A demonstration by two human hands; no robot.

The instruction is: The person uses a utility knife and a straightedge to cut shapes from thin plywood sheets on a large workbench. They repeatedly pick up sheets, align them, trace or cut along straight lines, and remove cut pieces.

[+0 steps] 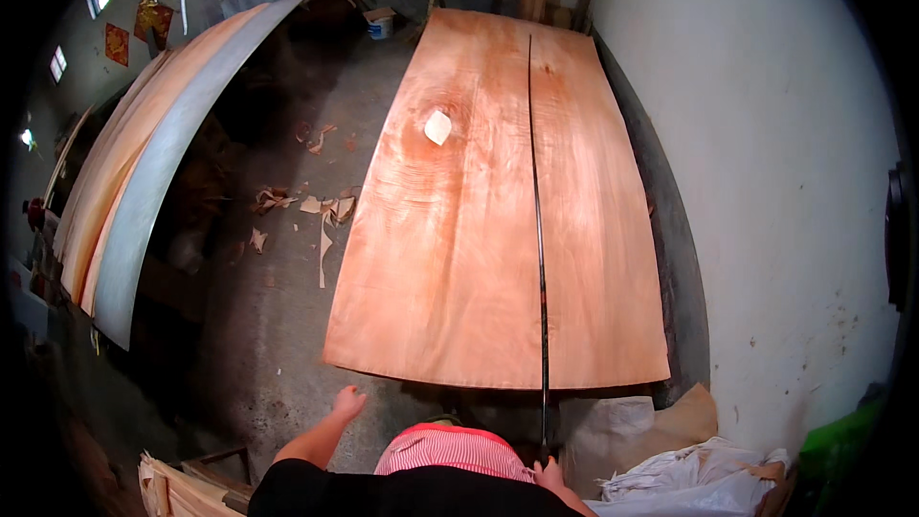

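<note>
At the bottom of the frame, right of centre, the right hand (549,475) has its fingers closed around the near end of a long, thin dark rod (543,325). The rod runs up the frame over a broad reddish-brown wood sheet (459,268), which fills the centre, to near its far edge. The left hand (348,403) is at lower centre-left, apart from the sheet and just below its lower left corner; its fingers look bent, but I cannot tell how tightly. A pale patch (437,127) marks the sheet's upper left part. Torn scraps (339,208) lie on the floor (278,345) left of it. White sacks (689,481) lie at lower right.
</note>
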